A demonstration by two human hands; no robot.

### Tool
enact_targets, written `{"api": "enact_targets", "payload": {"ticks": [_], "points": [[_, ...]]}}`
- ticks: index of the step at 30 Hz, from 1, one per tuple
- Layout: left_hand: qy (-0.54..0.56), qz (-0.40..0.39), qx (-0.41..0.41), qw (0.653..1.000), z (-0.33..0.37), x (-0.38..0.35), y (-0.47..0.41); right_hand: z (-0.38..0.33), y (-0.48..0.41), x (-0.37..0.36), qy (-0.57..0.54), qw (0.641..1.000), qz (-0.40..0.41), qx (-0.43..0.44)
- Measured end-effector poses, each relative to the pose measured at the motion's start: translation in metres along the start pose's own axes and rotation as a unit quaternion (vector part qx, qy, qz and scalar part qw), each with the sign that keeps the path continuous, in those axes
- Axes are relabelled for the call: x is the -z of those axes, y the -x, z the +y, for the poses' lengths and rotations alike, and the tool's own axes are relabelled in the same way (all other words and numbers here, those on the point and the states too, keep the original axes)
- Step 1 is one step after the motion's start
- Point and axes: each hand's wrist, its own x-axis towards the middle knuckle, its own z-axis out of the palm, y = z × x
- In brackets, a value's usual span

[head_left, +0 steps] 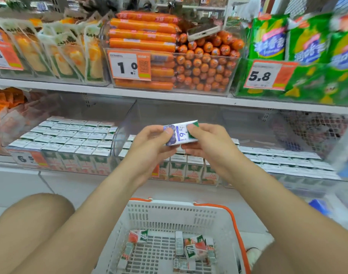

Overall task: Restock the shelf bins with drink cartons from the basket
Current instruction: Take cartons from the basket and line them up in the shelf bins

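Basket (216, 211) cropped; left hand (149, 144), right hand (209, 143) hide carton (181, 133) ends.

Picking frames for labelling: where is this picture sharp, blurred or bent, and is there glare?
Head view: the carton, pinched by the left hand and right hand, is sharp at centre; the green bags at the right edge are smeared; the shelf edge looks bowed by the wide lens; light is even, with haze on the clear bin wall.

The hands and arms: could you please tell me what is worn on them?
Nothing visible: the left hand and right hand are bare, without gloves, rings or a watch, and no sleeves show on the arms up to the picture's edge.
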Motion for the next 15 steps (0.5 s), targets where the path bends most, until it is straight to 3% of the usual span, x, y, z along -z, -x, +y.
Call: {"api": "enact_targets", "payload": {"ticks": [3, 7, 10, 13, 15], "points": [[-0.183, -0.020, -0.026, 0.983, -0.004, -0.021, 0.002, -0.008, 0.009, 0.029, 0.058, 0.998, 0.034, 0.006], [-0.302, -0.051, -0.078, 0.949, -0.011, -0.060, 0.002, -0.024, 0.016, 0.079, 0.161, 0.976, 0.125, 0.070], [-0.399, -0.061, -0.163, 0.900, -0.024, -0.087, -0.004, -0.022, 0.014, 0.125, 0.347, 0.908, 0.181, 0.151], [-0.499, -0.102, -0.209, 0.835, -0.045, -0.106, -0.015, -0.010, 0.005, 0.164, 0.469, 0.855, 0.167, 0.145], [-0.538, -0.118, -0.204, 0.809, -0.058, -0.118, -0.020, -0.003, -0.007, 0.180, 0.528, 0.825, 0.150, 0.131]]}}
